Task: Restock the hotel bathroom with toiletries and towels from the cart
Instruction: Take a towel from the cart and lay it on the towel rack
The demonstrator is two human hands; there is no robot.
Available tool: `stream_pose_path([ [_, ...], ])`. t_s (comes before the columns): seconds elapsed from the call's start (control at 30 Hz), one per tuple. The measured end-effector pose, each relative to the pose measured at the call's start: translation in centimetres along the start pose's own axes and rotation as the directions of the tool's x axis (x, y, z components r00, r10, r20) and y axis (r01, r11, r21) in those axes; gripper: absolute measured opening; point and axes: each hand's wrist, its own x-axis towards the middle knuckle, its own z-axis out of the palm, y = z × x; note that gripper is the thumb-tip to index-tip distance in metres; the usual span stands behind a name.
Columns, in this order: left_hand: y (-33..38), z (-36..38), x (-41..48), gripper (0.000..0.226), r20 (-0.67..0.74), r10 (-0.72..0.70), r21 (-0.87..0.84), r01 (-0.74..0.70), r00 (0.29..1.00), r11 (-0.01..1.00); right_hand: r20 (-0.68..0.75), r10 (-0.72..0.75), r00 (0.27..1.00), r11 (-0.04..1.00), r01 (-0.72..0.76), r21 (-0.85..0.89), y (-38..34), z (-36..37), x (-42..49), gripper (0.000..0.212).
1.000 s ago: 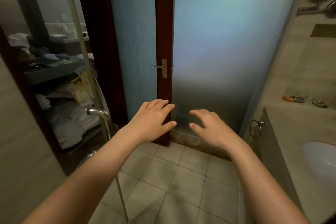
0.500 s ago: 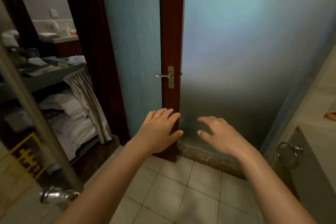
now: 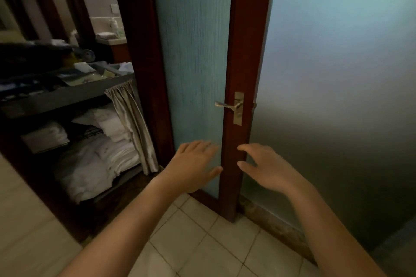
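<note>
The housekeeping cart (image 3: 67, 96) stands outside the doorway at the left, a grey tray on top with small toiletry items (image 3: 85, 74). Folded white towels (image 3: 108, 153) fill its lower shelves, beside a beige curtain (image 3: 135, 128). My left hand (image 3: 193, 166) is held out empty with relaxed fingers in front of the open door. My right hand (image 3: 265, 168) is held out beside it, fingers spread, holding nothing. Both hands are well to the right of the cart.
The open door (image 3: 243, 74) has a dark red frame, blue glass and a brass lever handle (image 3: 229, 105). Frosted glass wall (image 3: 337, 96) fills the right. Beige floor tiles (image 3: 213, 243) lie below. A tiled wall (image 3: 22, 231) edges the lower left.
The view has swung left: the sink counter and the shower door handle have left the frame and the cart fills more of the left. Both hands stay held out, empty.
</note>
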Motion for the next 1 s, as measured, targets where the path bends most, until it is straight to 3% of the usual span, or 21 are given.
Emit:
stream_pose_path([
  [0.3, -6.3, 0.2, 4.9, 0.061, -0.011, -0.245, -0.053, 0.244, 0.969, 0.968, 0.146, -0.305, 0.941, 0.949, 0.313, -0.034, -0.4, -0.5, 12.0, 0.053],
  [0.57, -18.0, -1.5, 6.5, 0.06, 0.035, -0.464, -0.031, 0.465, 0.885, 0.885, 0.213, -0.457, 0.864, 0.88, 0.474, -0.031, -6.4, 3.1, 23.7, 0.05],
  [1.0, -42.0, -6.7, 11.4, 0.06, 0.014, -0.515, 0.036, 0.514, 0.857, 0.857, 0.2, -0.542, 0.816, 0.832, 0.554, -0.008, -21.9, 6.4, 45.3, 0.051],
])
